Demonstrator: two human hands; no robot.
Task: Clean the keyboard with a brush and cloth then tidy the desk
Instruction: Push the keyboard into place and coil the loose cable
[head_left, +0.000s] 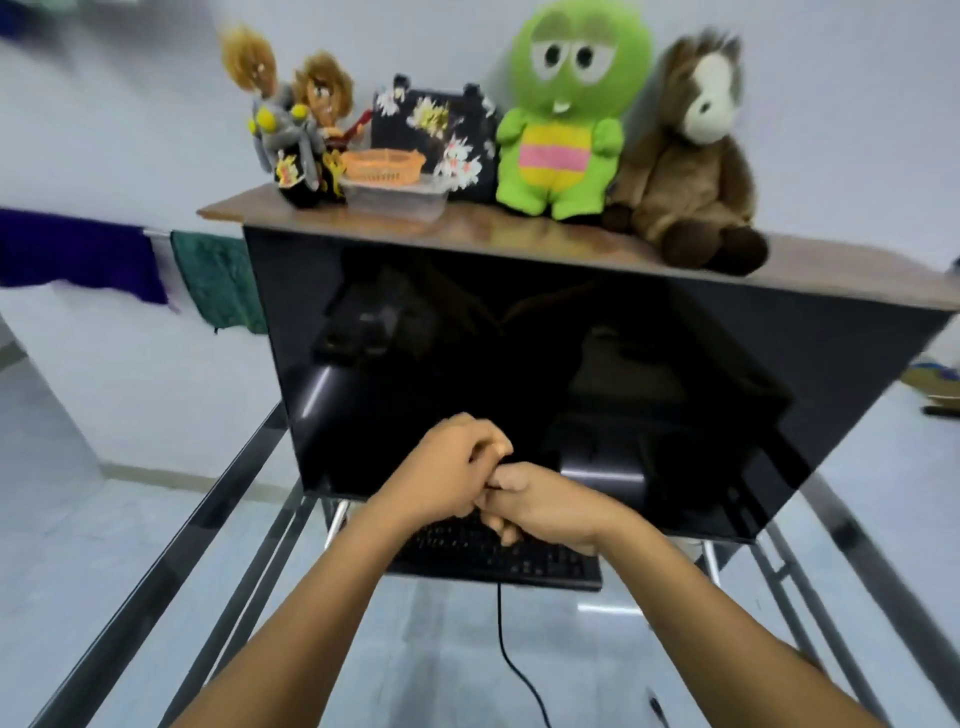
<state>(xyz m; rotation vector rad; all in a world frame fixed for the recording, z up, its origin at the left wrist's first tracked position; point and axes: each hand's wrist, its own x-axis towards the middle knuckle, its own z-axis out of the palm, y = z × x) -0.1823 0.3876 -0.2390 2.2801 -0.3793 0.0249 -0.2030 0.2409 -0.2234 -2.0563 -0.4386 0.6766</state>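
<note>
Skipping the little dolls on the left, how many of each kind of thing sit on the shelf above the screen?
Plush toys: 2, green one, brown horse
Containers: 2, orange basket, clear tub
Flowered bag: 1
Total: 5

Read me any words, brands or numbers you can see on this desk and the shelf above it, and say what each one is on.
No text here can be read.
keyboard: key legends too small and blurred.
yellow tag on the grey doll: reddish marks, too blurred to read.
monitor: screen dark, no logo visible.
</note>
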